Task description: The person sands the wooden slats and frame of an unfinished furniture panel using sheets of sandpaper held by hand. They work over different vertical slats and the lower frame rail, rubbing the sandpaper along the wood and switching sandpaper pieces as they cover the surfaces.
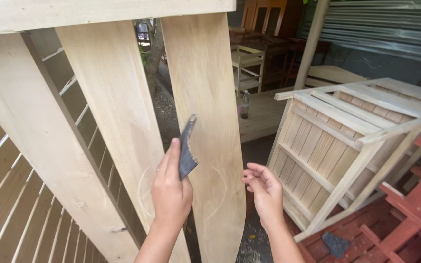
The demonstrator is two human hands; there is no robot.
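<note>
The person stands close against a pale wooden frame [40, 141] of broad upright boards. The left hand [171, 187] is raised in front of it, fingers curled shut and thumb pressed along a folded grey piece of sandpaper [187, 148], which it pinches by the lower end. The sandpaper stands nearly upright and sits right at the narrow gap between two of the frame's boards, its upper end lying against the edge of the right-hand board [205, 122] (whether it truly touches the wood there, I cannot tell).

The right hand [264, 187] hangs just beside that same right-hand board, at its outer edge and a little lower than the sandpaper. It holds nothing; its fingers are loosely curled and slightly apart, the tips turned toward the board's edge without clearly touching it.

Faint curved pencil-like lines show on the boards near both hands.

To the right of the frame, well apart from it, a slatted unpainted crate-like piece of furniture [347, 141] lies tipped on its side. Beyond it, at the far right, is a red-painted wooden structure [415, 204], and a second dark grey scrap [336, 243] lies on the red slats below the tipped piece. Behind the frame, through the gap, a bottle [245, 104] stands on a low wooden platform.
</note>
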